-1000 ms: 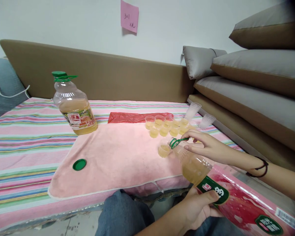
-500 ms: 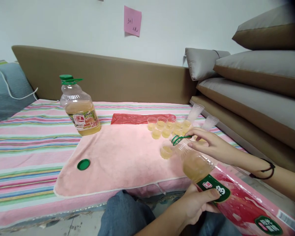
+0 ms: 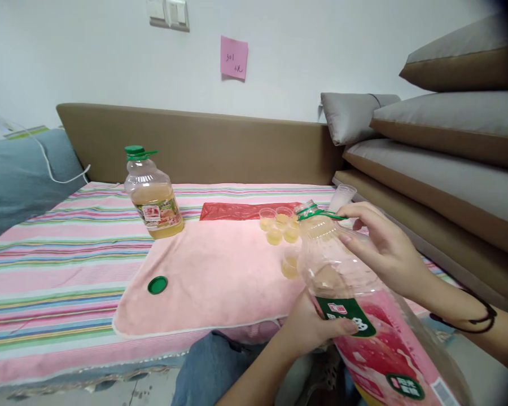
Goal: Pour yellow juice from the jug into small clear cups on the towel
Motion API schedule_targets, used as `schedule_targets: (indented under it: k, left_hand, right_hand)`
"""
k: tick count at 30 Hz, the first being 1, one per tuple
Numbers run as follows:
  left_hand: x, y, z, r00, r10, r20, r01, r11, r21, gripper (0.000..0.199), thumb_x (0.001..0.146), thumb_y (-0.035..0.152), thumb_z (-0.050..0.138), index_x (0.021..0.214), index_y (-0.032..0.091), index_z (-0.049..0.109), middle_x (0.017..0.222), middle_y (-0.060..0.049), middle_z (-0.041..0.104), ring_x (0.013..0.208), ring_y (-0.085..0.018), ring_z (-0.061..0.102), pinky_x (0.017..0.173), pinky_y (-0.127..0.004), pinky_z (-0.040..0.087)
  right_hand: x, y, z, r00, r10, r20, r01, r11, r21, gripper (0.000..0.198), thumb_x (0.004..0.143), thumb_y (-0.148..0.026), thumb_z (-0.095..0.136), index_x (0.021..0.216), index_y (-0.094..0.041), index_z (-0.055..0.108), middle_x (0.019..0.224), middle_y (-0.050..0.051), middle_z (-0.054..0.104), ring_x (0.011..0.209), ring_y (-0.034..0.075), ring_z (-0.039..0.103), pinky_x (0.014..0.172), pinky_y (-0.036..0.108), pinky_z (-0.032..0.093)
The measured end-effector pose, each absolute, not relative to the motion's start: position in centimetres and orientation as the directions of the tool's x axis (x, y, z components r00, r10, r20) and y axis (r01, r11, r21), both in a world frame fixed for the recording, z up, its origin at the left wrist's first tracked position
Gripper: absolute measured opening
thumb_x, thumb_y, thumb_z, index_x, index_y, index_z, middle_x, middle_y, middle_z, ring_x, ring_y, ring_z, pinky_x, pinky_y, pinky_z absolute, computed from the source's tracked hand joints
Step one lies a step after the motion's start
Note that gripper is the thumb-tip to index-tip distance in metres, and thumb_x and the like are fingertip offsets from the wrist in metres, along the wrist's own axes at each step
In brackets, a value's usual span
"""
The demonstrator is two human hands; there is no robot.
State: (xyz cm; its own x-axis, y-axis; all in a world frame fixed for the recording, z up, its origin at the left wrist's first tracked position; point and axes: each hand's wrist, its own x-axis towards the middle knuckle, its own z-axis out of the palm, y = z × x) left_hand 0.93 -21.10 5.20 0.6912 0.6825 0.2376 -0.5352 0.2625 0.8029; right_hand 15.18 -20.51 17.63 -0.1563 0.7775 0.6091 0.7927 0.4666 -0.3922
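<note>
A large clear juice bottle with a pink label is tilted in front of me, its uncapped mouth up and to the left. My left hand is wrapped round its body by the green label patch. With thumb and fingers, my right hand grips the green strap at the bottle's neck. Just left of the bottle is a plastic cup holding pale yellow juice. Behind it several more filled cups are grouped, some partly hidden by the bottle. A green cap lies on the pink cloth.
A second juice bottle, capped in green, stands at the left on the striped sheet. A red plastic bag lies behind the cups. Stacked empty cups lean at the back right, beside piled cushions.
The bottle has swung more upright, its mouth rising away from the front cup. Both hands moved with it and keep their hold. My view has shifted slightly up and left.
</note>
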Motion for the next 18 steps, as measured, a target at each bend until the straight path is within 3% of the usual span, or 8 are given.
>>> schedule_targets:
  k: [4, 9, 13, 18]
  left_hand:
    - [-1.7, -20.2, 5.6, 0.588, 0.756, 0.287, -0.568, 0.133, 0.812, 0.077, 0.058, 0.046, 0.085, 0.123, 0.015, 0.057, 0.122, -0.012, 0.065, 0.116, -0.030, 0.058, 0.101, -0.040, 0.042]
    - [-6.8, -18.4, 6.4, 0.463, 0.832, 0.307, -0.499, -0.041, 0.866, 0.080, 0.048, 0.049, 0.088, 0.114, 0.015, 0.057, 0.108, -0.009, 0.068, 0.104, -0.029, 0.062, 0.090, -0.036, 0.048]
    - [-11.2, -16.6, 7.0, 0.306, 0.910, 0.279, -0.317, -0.179, 0.931, 0.071, 0.039, 0.047, 0.089, 0.096, 0.017, 0.059, 0.090, -0.004, 0.068, 0.088, -0.024, 0.063, 0.079, -0.031, 0.049]
    - [-16.2, -14.0, 7.1, 0.023, 0.967, 0.255, -0.021, -0.254, 0.967, 0.068, 0.031, 0.037, 0.091, 0.088, 0.016, 0.060, 0.086, -0.002, 0.067, 0.087, -0.024, 0.063, 0.075, -0.030, 0.048]
  right_hand:
    - [12.7, -20.4, 17.7, -0.095, 0.701, 0.707, 0.760, 0.509, -0.403, 0.022, 0.091, -0.038, 0.050, 0.111, -0.029, 0.052, 0.109, 0.009, 0.057, 0.106, 0.031, 0.053, 0.086, 0.047, 0.045]
    - [8.5, -18.8, 17.4, -0.072, 0.576, 0.815, 0.640, 0.653, -0.405, 0.023, 0.089, -0.031, 0.051, 0.112, -0.029, 0.052, 0.110, 0.008, 0.056, 0.107, 0.029, 0.053, 0.090, 0.047, 0.045]
    - [5.1, -15.9, 17.0, -0.114, 0.483, 0.868, 0.484, 0.790, -0.376, 0.023, 0.088, -0.029, 0.052, 0.110, -0.028, 0.053, 0.111, 0.007, 0.057, 0.108, 0.028, 0.053, 0.090, 0.046, 0.046]
    - [1.3, -11.0, 15.6, -0.186, 0.363, 0.913, 0.322, 0.900, -0.292, 0.025, 0.087, -0.030, 0.051, 0.111, -0.026, 0.053, 0.112, 0.007, 0.057, 0.109, 0.026, 0.054, 0.093, 0.045, 0.047]
